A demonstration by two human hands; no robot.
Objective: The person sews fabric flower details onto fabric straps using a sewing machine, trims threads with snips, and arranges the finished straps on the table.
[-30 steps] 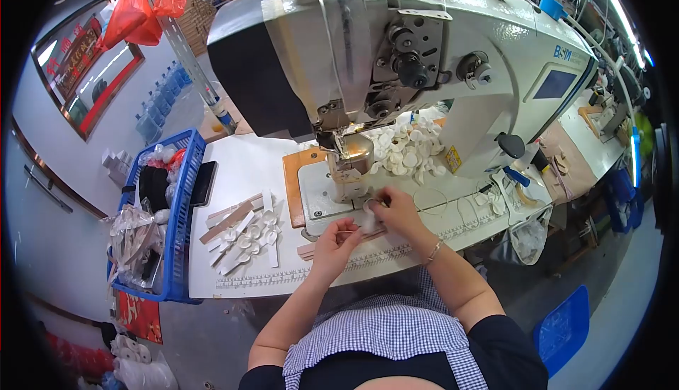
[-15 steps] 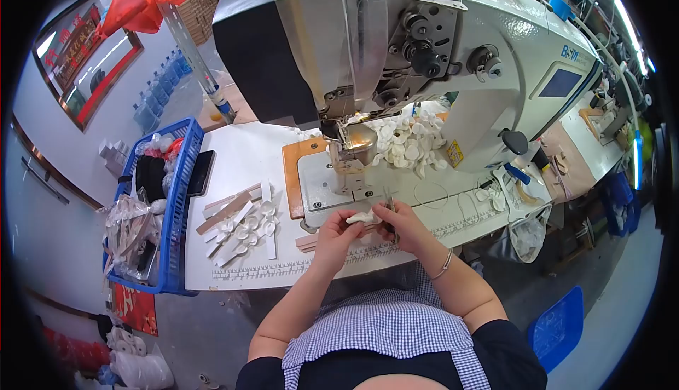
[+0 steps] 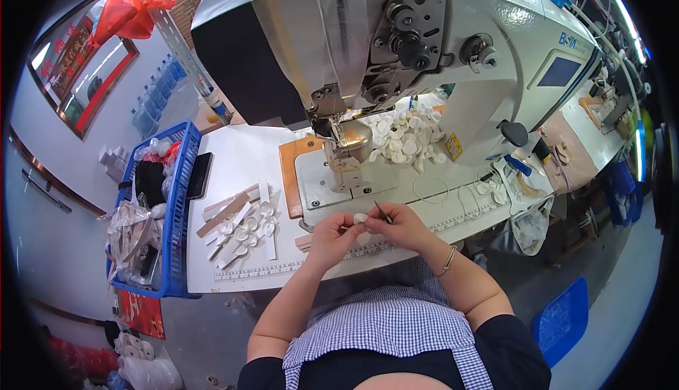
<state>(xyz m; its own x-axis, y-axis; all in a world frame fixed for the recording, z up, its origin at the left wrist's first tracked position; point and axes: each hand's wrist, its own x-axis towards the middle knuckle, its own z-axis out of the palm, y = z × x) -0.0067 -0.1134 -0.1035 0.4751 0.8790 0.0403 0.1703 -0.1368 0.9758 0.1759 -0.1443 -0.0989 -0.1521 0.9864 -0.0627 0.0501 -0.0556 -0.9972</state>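
Note:
My left hand (image 3: 334, 240) is closed, thumb and forefinger pinching a small white fabric piece (image 3: 360, 218). My right hand (image 3: 402, 227) touches the same piece with its fingertips and also grips small scissors (image 3: 383, 212), whose dark, narrow end sticks up between the fingers. Most of the scissors are hidden by the hand. Both hands are over the table's front edge, in front of the sewing machine (image 3: 346, 151). Beneath them runs a printed ruler strip (image 3: 262, 272), and a pinkish-brown strip (image 3: 303, 242) lies beside my left hand.
Left on the table (image 3: 233, 149) are white round pieces with strips (image 3: 244, 234) and a dark phone (image 3: 200, 175). A blue basket (image 3: 185, 206) with bagged items stands beside it. Behind the needle area lies a heap of white pieces (image 3: 407, 135); loose thread (image 3: 431, 199) lies to the right.
My hands have drawn closer together and the white piece has turned, showing smaller and rounder. The scissors have tilted in my right hand. The view has shifted slightly.

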